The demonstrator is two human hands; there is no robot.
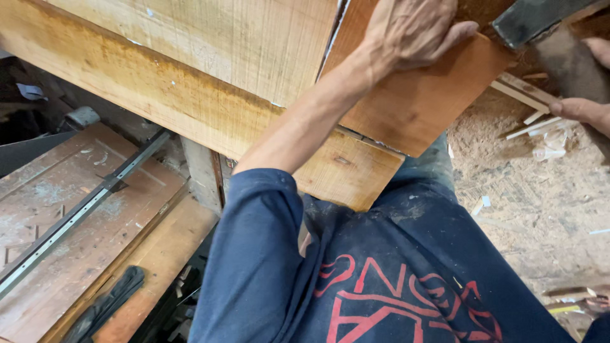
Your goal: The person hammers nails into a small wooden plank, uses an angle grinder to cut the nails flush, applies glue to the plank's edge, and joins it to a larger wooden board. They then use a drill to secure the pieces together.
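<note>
Board [419, 101] under left hand [413, 28]; workbench planks [190, 82]; sawdust floor [540, 190]

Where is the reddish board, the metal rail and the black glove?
Reddish board [419, 105], head view, bare face below the left hand.
Metal rail [82, 206], head view, middle of the strip.
Black glove [105, 305], head view, its middle.

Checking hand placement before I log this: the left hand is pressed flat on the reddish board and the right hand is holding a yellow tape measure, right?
Not quite. In the head view the left hand does press on the reddish board, but the right hand grips a dark-bladed tool, not a tape measure.
</note>
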